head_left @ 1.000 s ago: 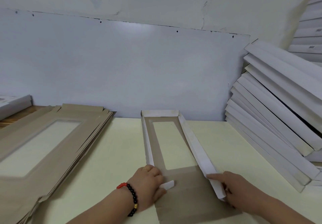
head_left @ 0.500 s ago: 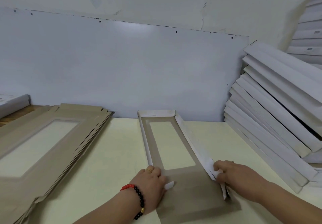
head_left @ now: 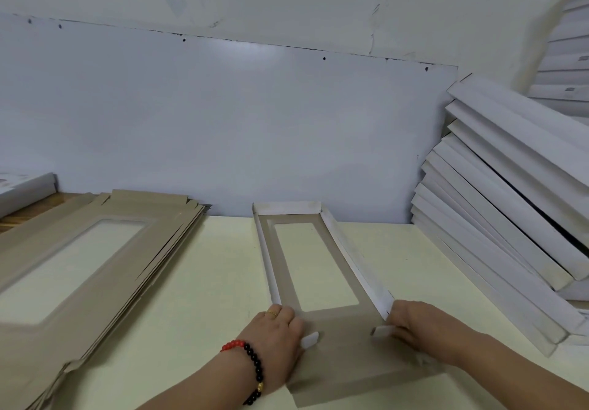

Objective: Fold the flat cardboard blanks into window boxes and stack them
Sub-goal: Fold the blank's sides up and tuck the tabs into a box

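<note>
Head view: half-formed box (head_left: 314,269) lies mid-table (head_left: 204,282), window down.
Left hand (head_left: 280,330): fingers curled, pinching the near-left corner tab to keep that wall standing.
Right hand (head_left: 414,323): curled over the near-right tab, folding it inward.
Near flap: flat, not yet raised.
Flat blanks (head_left: 79,259): piled left, within reach.
Finished boxes (head_left: 510,205): leaning stack, right.

No legible text – small marks on stacked boxes (head_left: 570,59) unreadable.
</note>
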Demonstrator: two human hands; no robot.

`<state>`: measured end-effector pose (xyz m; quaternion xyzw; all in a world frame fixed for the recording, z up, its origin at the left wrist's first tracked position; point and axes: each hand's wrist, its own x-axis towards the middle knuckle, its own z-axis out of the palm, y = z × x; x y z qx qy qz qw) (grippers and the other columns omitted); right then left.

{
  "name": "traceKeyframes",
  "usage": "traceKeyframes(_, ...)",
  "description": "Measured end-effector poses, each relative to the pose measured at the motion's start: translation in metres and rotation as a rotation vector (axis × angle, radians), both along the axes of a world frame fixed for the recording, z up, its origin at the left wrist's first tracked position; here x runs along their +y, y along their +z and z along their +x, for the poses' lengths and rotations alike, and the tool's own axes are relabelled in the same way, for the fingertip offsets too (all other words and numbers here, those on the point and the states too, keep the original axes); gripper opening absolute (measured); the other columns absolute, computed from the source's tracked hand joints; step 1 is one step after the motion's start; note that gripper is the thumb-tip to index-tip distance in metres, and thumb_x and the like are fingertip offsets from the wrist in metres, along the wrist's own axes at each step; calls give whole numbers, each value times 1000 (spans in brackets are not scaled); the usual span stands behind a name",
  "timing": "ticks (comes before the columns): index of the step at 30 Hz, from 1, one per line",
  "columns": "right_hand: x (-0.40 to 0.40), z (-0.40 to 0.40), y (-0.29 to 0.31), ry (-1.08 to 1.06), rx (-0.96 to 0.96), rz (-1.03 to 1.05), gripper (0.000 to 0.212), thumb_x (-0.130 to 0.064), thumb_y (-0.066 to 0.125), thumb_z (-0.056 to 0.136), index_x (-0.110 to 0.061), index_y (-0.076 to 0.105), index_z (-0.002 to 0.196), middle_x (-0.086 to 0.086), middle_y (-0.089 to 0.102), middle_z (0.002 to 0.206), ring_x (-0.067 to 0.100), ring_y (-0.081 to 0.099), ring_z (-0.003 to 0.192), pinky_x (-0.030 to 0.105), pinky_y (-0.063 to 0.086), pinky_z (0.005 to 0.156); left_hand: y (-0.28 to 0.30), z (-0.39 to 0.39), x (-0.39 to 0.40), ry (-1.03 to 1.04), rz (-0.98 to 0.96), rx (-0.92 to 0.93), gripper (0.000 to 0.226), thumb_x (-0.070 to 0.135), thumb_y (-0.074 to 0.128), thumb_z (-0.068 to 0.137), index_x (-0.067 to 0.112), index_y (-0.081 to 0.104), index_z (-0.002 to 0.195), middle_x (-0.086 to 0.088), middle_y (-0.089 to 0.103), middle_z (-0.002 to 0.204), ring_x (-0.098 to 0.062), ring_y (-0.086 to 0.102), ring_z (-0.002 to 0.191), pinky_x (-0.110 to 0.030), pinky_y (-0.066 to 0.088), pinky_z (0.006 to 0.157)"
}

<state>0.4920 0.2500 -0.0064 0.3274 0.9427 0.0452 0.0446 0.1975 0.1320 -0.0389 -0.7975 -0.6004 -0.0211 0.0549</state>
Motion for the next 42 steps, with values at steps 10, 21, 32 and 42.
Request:
traceKeyframes(10,-19,-3,-5,-75,176,-119,26,-18,36,96,-37,53,103,-16,56,105,0,52,90,10,38,73,8,-23,-1,-20,43,-475,26,40,55,94,22,46,77,9,39,96,-8,32,99,-7,24,84)
traceKeyframes(21,-52,-21,-11,-59,443,64,45,-15,90,61,-39,74,95,-14,60,83,1,54,56,12,40,43,17,-41,-5,33,44,-118,44,57,40,96,20,62,88,8,49,89,-17,53,95,-26,40,74)
traceKeyframes(32,-41,-14,-10,-132,519,-83,22,-16,58,95,-28,70,109,-24,61,97,-6,57,87,6,38,79,2,-41,-3,32,0,-398,33,28,44,100,35,54,130,7,42,97,-4,43,83,-6,29,71)
traceKeyframes(42,-41,-9,-10,-85,659,-25,36,6,70,81,-26,77,97,-17,71,86,-4,65,78,21,54,71,6,-48,-4,59,41,-510,12,27,52,95,23,63,90,14,60,87,-3,54,79,-17,43,74)
